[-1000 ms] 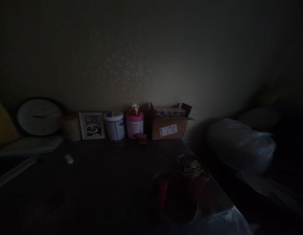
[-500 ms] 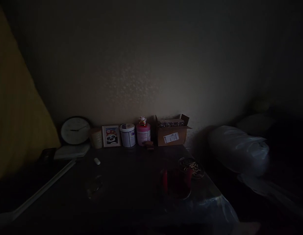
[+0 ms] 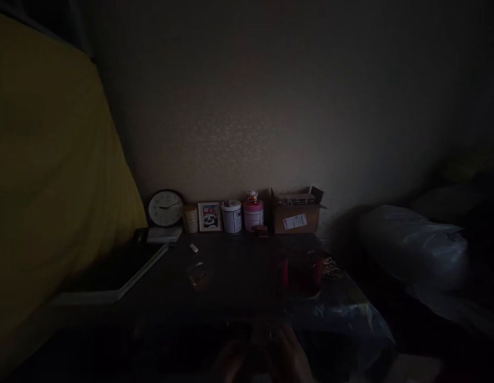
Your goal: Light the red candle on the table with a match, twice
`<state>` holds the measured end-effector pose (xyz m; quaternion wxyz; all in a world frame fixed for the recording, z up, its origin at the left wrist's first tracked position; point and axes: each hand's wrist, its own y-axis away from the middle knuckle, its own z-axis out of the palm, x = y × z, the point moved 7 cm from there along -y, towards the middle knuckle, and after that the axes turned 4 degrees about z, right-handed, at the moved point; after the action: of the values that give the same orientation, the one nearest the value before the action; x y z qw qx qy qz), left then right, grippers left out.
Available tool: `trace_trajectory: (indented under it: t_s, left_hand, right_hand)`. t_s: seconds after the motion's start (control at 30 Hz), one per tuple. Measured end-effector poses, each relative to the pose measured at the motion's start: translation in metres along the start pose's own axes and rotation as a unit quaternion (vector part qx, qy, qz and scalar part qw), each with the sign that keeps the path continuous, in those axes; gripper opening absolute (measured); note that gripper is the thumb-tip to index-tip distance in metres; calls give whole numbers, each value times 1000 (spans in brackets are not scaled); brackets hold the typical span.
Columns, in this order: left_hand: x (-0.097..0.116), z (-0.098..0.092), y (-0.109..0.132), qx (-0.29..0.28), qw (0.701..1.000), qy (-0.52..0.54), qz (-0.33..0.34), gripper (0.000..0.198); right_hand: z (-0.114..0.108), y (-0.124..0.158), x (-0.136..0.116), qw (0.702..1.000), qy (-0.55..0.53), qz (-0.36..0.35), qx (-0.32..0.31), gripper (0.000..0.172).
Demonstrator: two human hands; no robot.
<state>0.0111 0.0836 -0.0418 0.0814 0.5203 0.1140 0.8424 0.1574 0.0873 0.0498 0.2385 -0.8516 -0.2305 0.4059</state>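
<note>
Both hands come in low at the front of the dark table [image 3: 239, 266], close together and very dim. My left hand [image 3: 230, 363] is blurred and looks curled toward the dark shape between the hands. The fingers of my right hand [image 3: 291, 351] bend inward at the other side of that shape, near a small glint. What lies between them is too dark to name. Ahead and to the right, a dark object with two red upright sides [image 3: 302, 276] stands on the table. A small clear packet [image 3: 199, 276] lies ahead on the left.
Along the wall stand a round clock [image 3: 165, 208], a panda picture [image 3: 210, 217], a white tin [image 3: 231, 217], a pink-lidded tin [image 3: 254, 215] bearing a cat figurine [image 3: 252, 196], and an open carton [image 3: 297, 219]. A yellow cloth [image 3: 63, 159] hangs left; a plastic-wrapped bundle [image 3: 414, 244] lies right.
My view has swung left, so the table things sit further right and more yellow cloth shows. Both hands have come into view at the bottom. The table things appear unmoved.
</note>
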Motion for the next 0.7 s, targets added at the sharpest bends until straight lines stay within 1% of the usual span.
trace_trajectory:
  t_s: [0.13, 0.27, 0.37, 0.5, 0.6, 0.7]
  left_hand:
    - [-2, 5, -6, -8, 999, 51, 8, 29]
    - [3, 6, 1, -30, 993, 109, 18, 28]
    - [8, 9, 9, -53, 989, 138, 19, 28]
    - [14, 21, 13, -89, 985, 145, 18, 26]
    - [17, 31, 15, -115, 983, 144, 7, 28]
    - [20, 36, 20, -135, 980, 148, 7, 27]
  right_hand:
    - [4, 4, -11, 999, -25, 4, -41, 28]
    - [10, 10, -22, 995, -55, 5, -83, 25]
    - [12, 12, -26, 994, -62, 0, -89, 28]
    - [12, 13, -28, 993, -69, -1, -97, 33]
    - [10, 13, -29, 992, -81, -2, -93, 33]
    - [8, 13, -29, 993, -84, -4, -86, 32]
